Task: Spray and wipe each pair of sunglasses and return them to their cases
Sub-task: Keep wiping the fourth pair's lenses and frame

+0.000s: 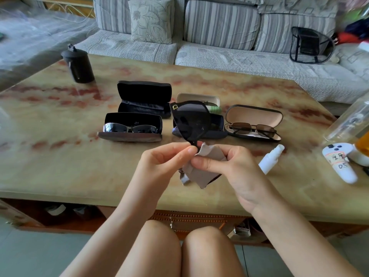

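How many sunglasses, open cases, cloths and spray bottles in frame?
Sunglasses: 3, black pair held up, silver-framed pair in case, brown-lensed pair in case
Open cases: 5
Cloths: 1, grey cloth
Spray bottles: 1, white bottle lying on the table
Total: 10

Table [60,166]: stood before the striped grey sofa [219,27], with the cases near its middle.
Back row: the open black hard case [143,92] lay left of the open white case [197,97].
Front row: the open dark case holding silver-framed sunglasses [130,126] lay left; the open beige-lined case holding brown-lensed glasses [253,122] lay right; a dark blue case [217,130] lay between them.
Near right: the white spray bottle [270,157] lay before the beige-lined case.
Far left: the black cylindrical container [78,65] stood behind all cases.
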`<act>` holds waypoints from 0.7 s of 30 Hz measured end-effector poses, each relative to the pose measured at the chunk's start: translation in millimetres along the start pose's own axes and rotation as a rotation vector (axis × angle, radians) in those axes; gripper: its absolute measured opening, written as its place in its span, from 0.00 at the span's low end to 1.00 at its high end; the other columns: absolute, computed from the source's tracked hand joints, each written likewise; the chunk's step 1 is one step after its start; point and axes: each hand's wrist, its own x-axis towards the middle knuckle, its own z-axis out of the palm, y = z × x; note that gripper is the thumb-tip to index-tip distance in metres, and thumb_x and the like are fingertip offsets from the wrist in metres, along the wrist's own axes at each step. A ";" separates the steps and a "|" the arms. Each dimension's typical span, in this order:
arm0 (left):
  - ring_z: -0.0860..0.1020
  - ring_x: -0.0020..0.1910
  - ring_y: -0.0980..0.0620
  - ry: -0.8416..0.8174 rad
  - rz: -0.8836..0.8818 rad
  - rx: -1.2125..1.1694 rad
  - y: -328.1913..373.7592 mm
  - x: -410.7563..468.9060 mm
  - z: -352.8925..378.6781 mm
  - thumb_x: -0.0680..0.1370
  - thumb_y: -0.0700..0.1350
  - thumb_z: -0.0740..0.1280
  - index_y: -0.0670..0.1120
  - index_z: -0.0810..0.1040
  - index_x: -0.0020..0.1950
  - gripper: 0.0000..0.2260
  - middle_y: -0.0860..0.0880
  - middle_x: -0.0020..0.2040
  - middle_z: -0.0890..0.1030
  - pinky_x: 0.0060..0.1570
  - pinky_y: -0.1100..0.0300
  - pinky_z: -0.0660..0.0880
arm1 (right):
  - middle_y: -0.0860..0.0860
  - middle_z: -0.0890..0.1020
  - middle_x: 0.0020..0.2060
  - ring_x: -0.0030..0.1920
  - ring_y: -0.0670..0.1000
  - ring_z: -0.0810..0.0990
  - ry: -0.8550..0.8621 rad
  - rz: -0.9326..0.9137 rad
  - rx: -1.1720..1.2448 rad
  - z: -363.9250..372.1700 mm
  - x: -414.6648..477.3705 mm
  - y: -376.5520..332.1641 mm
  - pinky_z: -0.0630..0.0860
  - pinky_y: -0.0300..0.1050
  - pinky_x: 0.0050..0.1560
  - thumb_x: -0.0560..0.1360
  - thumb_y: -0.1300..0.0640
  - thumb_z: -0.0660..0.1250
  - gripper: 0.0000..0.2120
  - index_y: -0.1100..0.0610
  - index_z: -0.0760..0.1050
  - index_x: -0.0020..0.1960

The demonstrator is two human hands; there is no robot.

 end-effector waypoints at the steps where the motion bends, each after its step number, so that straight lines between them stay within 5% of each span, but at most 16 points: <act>1: 0.81 0.46 0.55 -0.007 -0.011 0.010 -0.3 0.2 -0.2 0.71 0.50 0.68 0.43 0.84 0.52 0.15 0.48 0.45 0.86 0.49 0.61 0.76 | 0.51 0.85 0.36 0.38 0.46 0.80 0.033 -0.001 -0.004 1.9 -0.3 1.8 0.73 0.32 0.35 0.60 0.51 0.76 0.15 0.56 0.85 0.44; 6: 0.82 0.51 0.48 -0.046 -0.057 0.016 0.2 0.4 -1.0 0.72 0.53 0.65 0.44 0.84 0.53 0.17 0.46 0.48 0.85 0.55 0.55 0.77 | 0.51 0.84 0.36 0.37 0.46 0.81 0.166 0.033 0.032 9.1 -2.0 4.9 0.73 0.32 0.31 0.60 0.43 0.73 0.23 0.58 0.83 0.47; 10: 0.83 0.50 0.50 -0.041 -0.063 -0.031 -2.0 -1.1 1.3 0.74 0.50 0.65 0.42 0.84 0.54 0.16 0.44 0.48 0.85 0.56 0.57 0.77 | 0.49 0.81 0.28 0.28 0.41 0.79 0.219 0.067 0.098 14.4 -4.2 1.2 0.71 0.30 0.26 0.66 0.45 0.70 0.16 0.59 0.82 0.40; 13: 0.82 0.53 0.47 -0.038 -0.042 0.002 -3.4 -3.1 0.5 0.75 0.49 0.65 0.42 0.83 0.55 0.15 0.44 0.49 0.86 0.59 0.52 0.77 | 0.47 0.80 0.27 0.29 0.40 0.78 0.263 0.063 0.056 17.0 -3.4 0.5 0.70 0.30 0.27 0.62 0.41 0.71 0.17 0.55 0.82 0.37; 21: 0.82 0.52 0.57 -0.095 0.017 0.080 3.0 -7.6 -1.2 0.79 0.41 0.63 0.46 0.84 0.54 0.10 0.51 0.48 0.86 0.53 0.66 0.76 | 0.47 0.81 0.27 0.28 0.41 0.78 0.212 0.026 0.034 13.0 0.0 0.4 0.71 0.30 0.27 0.63 0.46 0.73 0.15 0.59 0.82 0.39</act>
